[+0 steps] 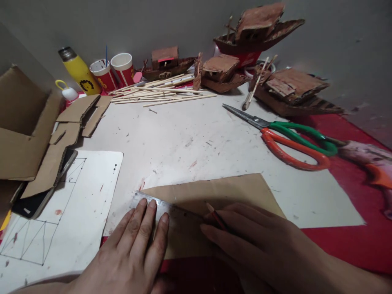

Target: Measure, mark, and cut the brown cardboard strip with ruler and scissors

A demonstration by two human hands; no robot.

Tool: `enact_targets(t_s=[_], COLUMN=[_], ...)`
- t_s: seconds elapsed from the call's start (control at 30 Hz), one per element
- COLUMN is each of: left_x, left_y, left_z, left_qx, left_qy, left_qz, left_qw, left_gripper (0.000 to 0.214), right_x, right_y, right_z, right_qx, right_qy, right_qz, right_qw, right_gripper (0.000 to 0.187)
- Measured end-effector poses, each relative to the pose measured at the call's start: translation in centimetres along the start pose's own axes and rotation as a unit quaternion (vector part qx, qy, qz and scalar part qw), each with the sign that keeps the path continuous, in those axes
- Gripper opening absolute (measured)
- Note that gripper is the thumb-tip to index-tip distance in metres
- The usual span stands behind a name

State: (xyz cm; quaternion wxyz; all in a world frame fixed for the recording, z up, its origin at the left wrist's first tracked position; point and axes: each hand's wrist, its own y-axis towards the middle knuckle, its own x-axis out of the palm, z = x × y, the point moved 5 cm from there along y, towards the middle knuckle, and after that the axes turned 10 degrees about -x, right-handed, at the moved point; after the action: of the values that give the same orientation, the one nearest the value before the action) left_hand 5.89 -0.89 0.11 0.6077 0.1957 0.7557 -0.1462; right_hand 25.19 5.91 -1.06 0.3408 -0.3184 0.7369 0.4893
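Note:
A brown cardboard sheet [239, 190] lies in front of me on white paper. Across its left part runs a clear ruler [171, 206], slanting down to the right. My left hand [134, 241] presses the ruler down with outstretched fingertips. In my right hand [257, 237] is a dark pencil [217, 215], gripped between thumb and fingers. Its sharpened tip points up and left, just above the ruler's right part. The ruler's right end is hidden by my right hand.
Scissors [275, 132] with green and orange handles and a glue gun [364, 159] lie right. Cardboard model boats [219, 71], wooden sticks [165, 92], red cups [122, 67] and a yellow bottle [80, 71] stand behind. Left are a drawing [88, 192], a phone [36, 202] and a cardboard box [18, 151].

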Motion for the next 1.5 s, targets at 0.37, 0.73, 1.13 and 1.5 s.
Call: enact_targets(t_s=[0.37, 0.73, 1.13, 1.5], left_x=[0.13, 0.08, 0.17, -0.03], left_y=[-0.01, -0.09, -0.13, 0.04], left_z=[-0.15, -0.14, 0.03, 0.00], left_qx=[0.011, 0.007, -0.003, 0.012], left_qy=[0.010, 0.011, 0.008, 0.018], left_qz=[0.032, 0.002, -0.010, -0.010], left_qw=[0.999, 1.000, 1.000, 1.000], left_gripper=[0.062, 0.065, 0.065, 0.067], right_x=[0.05, -0.04, -0.08, -0.06], right_y=[-0.06, -0.02, 0.10, 0.32], right_z=[0.09, -0.02, 0.12, 0.25], right_qx=[0.001, 0.011, 0.002, 0.000], right_qy=[-0.010, 0.002, -0.002, -0.004], right_qz=[0.003, -0.015, -0.010, 0.002], right_qw=[1.000, 1.000, 1.000, 1.000], right_gripper=[0.023, 0.025, 0.025, 0.022])
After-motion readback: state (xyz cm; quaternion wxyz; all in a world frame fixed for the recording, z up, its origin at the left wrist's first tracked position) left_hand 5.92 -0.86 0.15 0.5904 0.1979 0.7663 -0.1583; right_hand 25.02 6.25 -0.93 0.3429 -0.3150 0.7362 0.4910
